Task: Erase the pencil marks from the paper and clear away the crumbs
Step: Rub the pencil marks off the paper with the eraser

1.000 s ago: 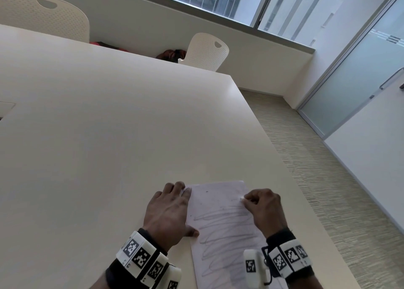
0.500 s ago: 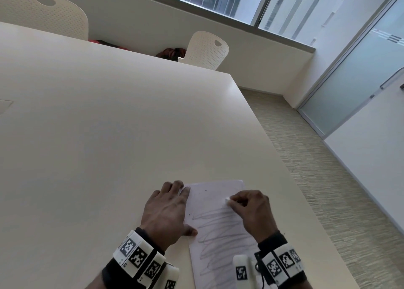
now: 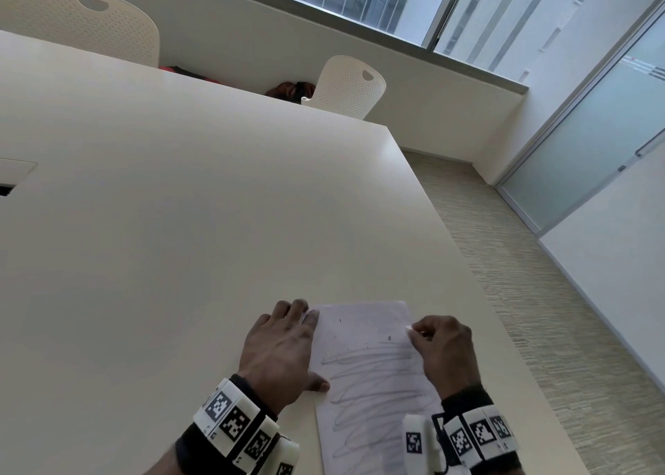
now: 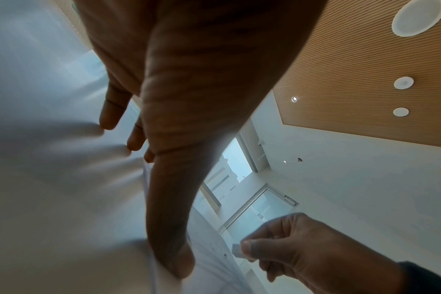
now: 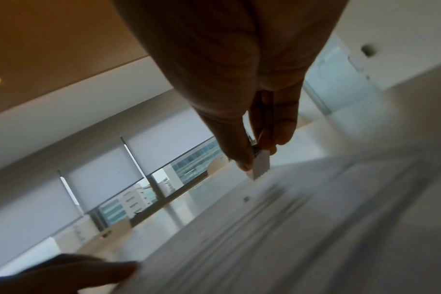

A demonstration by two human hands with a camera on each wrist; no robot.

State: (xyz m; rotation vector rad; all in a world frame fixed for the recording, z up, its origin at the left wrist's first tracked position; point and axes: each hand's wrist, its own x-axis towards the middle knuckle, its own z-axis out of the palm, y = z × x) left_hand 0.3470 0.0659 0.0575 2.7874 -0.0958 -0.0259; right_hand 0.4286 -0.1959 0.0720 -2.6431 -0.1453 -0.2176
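A white sheet of paper (image 3: 363,334) lies near the table's front right edge, with grey pencil zigzags (image 3: 374,377) over its lower part and a few dark crumbs (image 3: 389,338) on its bare top. My left hand (image 3: 284,348) lies flat along the paper's left edge, fingers straight, thumb pressing the sheet. My right hand (image 3: 437,345) pinches a small white eraser (image 3: 408,328) at the paper's right edge, beside the topmost stroke. The eraser (image 5: 261,166) shows between thumb and fingers in the right wrist view, and the same eraser (image 4: 236,251) in the left wrist view.
The cream table (image 3: 180,222) stretches far ahead and left. Its right edge (image 3: 464,258) runs close to my right hand, with carpeted floor beyond. Two white chairs (image 3: 345,86) stand at the far side. A cable hatch (image 3: 14,172) sits at the far left.
My right hand with the eraser swept left across the paper's upper part, then back to the right edge. The left hand stayed put on the paper.
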